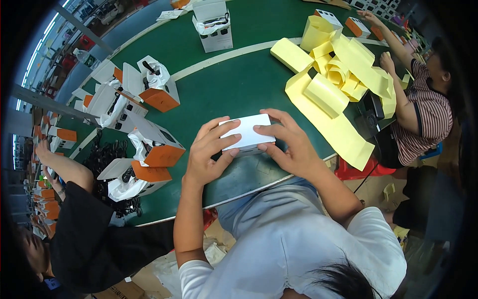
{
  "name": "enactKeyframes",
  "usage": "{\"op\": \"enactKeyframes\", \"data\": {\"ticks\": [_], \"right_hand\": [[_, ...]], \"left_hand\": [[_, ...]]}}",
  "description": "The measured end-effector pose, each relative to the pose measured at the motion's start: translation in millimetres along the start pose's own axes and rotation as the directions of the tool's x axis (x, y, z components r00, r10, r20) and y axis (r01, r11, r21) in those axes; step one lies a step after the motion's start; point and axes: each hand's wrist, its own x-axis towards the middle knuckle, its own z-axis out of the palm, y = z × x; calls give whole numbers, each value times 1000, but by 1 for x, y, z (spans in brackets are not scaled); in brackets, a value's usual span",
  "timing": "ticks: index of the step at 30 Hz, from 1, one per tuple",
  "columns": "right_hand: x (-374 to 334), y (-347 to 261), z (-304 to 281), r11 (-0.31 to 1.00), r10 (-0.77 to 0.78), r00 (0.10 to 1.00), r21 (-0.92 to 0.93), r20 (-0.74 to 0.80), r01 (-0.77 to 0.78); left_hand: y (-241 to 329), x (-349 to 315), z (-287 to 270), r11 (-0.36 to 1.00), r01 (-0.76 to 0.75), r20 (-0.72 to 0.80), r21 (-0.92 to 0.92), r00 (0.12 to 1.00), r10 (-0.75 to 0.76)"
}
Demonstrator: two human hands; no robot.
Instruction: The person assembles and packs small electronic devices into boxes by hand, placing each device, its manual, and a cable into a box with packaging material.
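Seen from the head camera, a person's left hand (205, 152) and right hand (294, 144) pinch a white box (248, 130) between them, fingertips on its top and thumbs at its near side, above the green counter (234, 84). Left of the left hand stand open white-and-orange boxes (164, 155), with black cables (105, 152) among them. Right of and beyond the right hand, yellow sheets (324, 97) lie in a curling heap, near a co-worker in a striped shirt (429, 107). Well beyond both hands stands an open white carton (217, 41).
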Motion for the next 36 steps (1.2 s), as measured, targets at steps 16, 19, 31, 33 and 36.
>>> {"op": "enactKeyframes", "data": {"ticks": [16,19,31,33,36], "right_hand": [[-18,40,12,974,-198,980,-111,25,200],[-18,37,18,967,-224,975,-125,17,224],[-15,38,14,987,-140,989,84,36,137],[-10,37,6,983,-149,987,122,58,141],[32,26,-7,996,-68,983,66,169,58]], "left_hand": [[14,-21,13,861,-75,32,503,997,68],[10,-28,22,888,-62,-12,455,997,76],[7,-33,35,961,52,-208,271,978,6],[3,-40,38,940,89,-209,330,978,-19],[6,-45,48,964,224,-469,146,873,-132]]}}
